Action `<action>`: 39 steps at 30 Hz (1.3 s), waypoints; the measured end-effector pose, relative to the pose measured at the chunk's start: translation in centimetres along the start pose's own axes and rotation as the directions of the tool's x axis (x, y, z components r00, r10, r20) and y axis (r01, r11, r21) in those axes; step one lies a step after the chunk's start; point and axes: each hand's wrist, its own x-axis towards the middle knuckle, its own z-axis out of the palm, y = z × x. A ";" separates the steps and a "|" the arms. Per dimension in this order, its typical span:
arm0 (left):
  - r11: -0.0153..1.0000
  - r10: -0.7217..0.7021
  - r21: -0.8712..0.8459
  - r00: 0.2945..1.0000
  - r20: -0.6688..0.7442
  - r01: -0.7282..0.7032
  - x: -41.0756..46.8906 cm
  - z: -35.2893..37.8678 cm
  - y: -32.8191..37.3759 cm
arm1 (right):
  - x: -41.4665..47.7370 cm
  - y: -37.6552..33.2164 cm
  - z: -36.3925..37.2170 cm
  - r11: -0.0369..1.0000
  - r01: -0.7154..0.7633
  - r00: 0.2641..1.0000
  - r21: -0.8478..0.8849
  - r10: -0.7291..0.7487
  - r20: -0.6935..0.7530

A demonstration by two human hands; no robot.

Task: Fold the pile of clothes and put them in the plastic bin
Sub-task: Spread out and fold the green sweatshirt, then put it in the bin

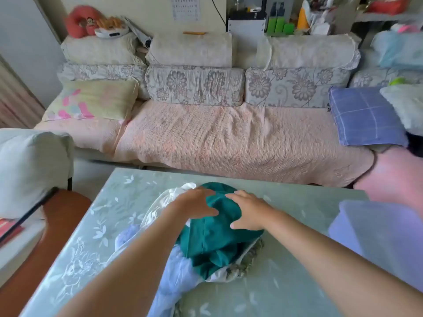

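- A pile of clothes (207,255) is heaped near the middle of the table (114,202), well short of the plastic bin (377,229).
- A green garment (219,236) is seen on top; a white garment (164,200) and a pale blue garment (170,291) are spread beneath it on the left, and a patterned cloth (249,263) is glimpsed at its right edge.
- The left hand (194,203) is laid flat on the green garment, fingers spread and nearly straight; nothing is gripped.
- The right hand (249,210) is placed beside it on the same garment, fingers likewise splayed, nothing pinched.
- The bin is set at the table's right edge.
- A sofa (229,143) with a blue checked cushion (364,115) is seen behind the table.
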 end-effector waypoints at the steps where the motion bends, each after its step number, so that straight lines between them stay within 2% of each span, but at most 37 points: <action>1: 1.000 -0.020 0.019 0.998 0.054 0.019 0.7 1.5 -0.7 | 0.9 0.5 1.7 1.000 0.011 1.000 -0.001 -0.011 0.009; 4: 0.991 -0.071 0.123 0.984 0.164 0.051 3.2 6.4 -2.8 | 4.0 2.2 6.9 1.000 -0.009 0.999 -0.029 0.010 0.035; 8: 0.977 -0.061 0.214 0.984 0.166 0.024 6.4 12.1 -4.9 | 7.7 4.6 13.2 0.997 -0.002 1.000 -0.076 0.003 0.011; 11: 0.961 -0.027 0.275 0.997 0.073 0.006 8.6 16.1 -6.7 | 9.7 5.9 16.7 0.995 0.016 0.997 -0.098 -0.023 -0.067; 16: 0.933 0.096 0.359 0.967 -0.235 -0.005 11.0 21.3 -8.1 | 12.0 7.4 21.1 0.988 0.050 0.986 -0.146 -0.072 -0.152; 18: 0.933 0.134 0.359 0.937 -0.323 -0.010 11.2 22.2 -8.2 | 12.4 7.8 22.5 0.984 0.106 0.955 -0.145 -0.141 -0.261; 21: 0.951 0.183 0.306 0.869 -0.459 -0.038 10.3 23.0 -8.5 | 11.6 8.0 23.1 0.982 0.150 0.875 -0.115 -0.186 -0.447; 23: 0.967 0.194 0.244 0.835 -0.515 -0.074 8.6 23.5 -8.6 | 9.9 7.9 23.0 0.973 0.165 0.816 -0.159 -0.226 -0.533; 26: 0.963 0.215 0.253 0.826 -0.521 -0.091 5.2 24.1 -8.1 | 6.1 7.8 22.5 0.964 0.149 0.777 -0.223 -0.253 -0.577; 29: 0.951 0.179 0.308 0.865 -0.468 -0.031 2.3 24.5 -7.2 | 1.7 8.0 22.3 0.934 0.134 0.755 -0.332 -0.313 -0.576; 32: 0.956 0.183 0.291 0.865 -0.467 -0.045 0.2 25.4 -5.3 | -2.8 8.5 22.7 0.893 0.086 0.698 -0.442 -0.371 -0.613; 36: 0.957 0.258 0.264 0.779 -0.571 -0.123 -1.8 27.8 -0.7 | -7.8 10.8 23.9 0.811 -0.058 0.605 -0.582 -0.435 -0.667; 39: 0.956 0.291 0.223 0.719 -0.631 -0.192 -3.2 29.2 3.5 | -11.0 12.5 23.7 0.794 -0.213 0.559 -0.570 -0.379 -0.738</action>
